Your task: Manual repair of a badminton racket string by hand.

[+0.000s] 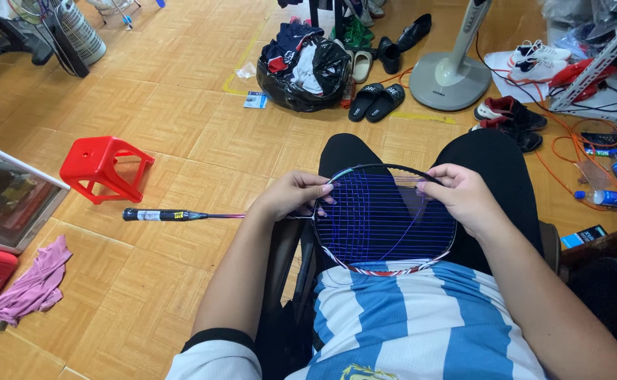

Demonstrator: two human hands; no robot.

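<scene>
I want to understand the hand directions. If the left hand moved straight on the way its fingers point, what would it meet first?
The left hand points right across the racket head, so it would probably meet the right hand first, though depth is unclear.

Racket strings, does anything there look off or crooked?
Yes. On the racket across the lap, the purple strings run unevenly: some slant loosely across the head instead of forming a grid. Both hands, left hand and right hand, grip the frame's sides.
</scene>
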